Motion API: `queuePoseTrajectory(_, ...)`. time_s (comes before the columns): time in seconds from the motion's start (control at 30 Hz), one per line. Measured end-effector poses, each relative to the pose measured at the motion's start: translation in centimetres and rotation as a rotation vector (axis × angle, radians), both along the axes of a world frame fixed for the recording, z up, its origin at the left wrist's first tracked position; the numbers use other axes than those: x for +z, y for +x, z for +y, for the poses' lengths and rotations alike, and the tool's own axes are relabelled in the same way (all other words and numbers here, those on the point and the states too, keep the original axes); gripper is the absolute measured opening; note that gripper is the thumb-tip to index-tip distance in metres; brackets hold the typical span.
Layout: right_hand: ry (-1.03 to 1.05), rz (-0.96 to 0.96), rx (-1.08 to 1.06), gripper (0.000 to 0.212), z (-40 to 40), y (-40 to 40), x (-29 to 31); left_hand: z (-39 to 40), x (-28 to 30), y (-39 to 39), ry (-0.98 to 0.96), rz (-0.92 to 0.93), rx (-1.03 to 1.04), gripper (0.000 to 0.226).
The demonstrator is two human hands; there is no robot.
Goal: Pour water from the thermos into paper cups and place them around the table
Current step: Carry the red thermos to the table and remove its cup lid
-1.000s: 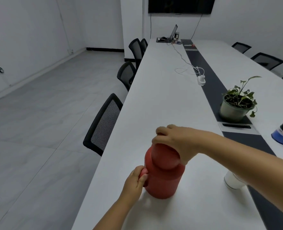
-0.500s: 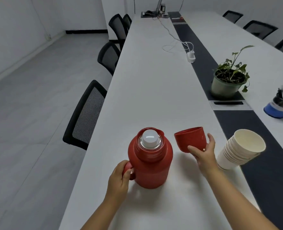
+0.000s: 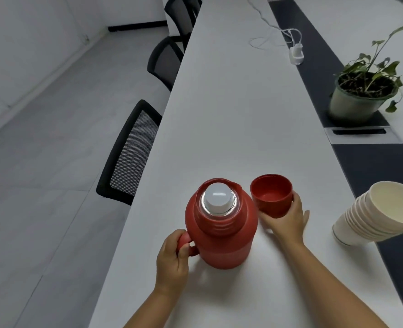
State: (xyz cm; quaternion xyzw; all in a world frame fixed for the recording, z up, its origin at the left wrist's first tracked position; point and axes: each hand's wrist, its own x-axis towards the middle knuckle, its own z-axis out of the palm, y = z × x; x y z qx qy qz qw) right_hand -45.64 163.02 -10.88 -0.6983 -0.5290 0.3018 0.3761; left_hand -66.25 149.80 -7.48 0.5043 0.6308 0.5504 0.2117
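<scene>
— Head view: what did it take in, biggest thing first?

— Mostly the long white table (image 3: 231, 119), smooth and matte, with a dark strip running lengthwise. Left of the thermos stood a black mesh-backed chair (image 3: 129, 152). Beyond the thermos and to its right sat a round grey-green pot holding a leafy plant (image 3: 361, 95).

— And the thermos itself?

— The thermos (image 3: 221, 233) stood upright on the table near its left edge: a rounded red body, ribbed at the neck, with a white domed stopper (image 3: 218, 197) showing inside a shiny ring. Right of it leaned a nested stack of cream paper cups (image 3: 382, 216), tilted, mouth open toward the camera.

— The hands?

— The left hand (image 3: 172, 261) was curled round the thermos's red handle. The right hand (image 3: 288, 221) gripped a red cup-shaped lid (image 3: 271, 195), mouth up, just right of the thermos.
</scene>
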Motion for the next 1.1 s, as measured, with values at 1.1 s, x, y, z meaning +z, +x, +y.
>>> queuePoseTrajectory(1.1,0.519,-0.857,0.537,0.041,-4.2,-8.7,17.5,-0.1,0.9,-0.8,-0.089,0.088,-0.079,0.018)
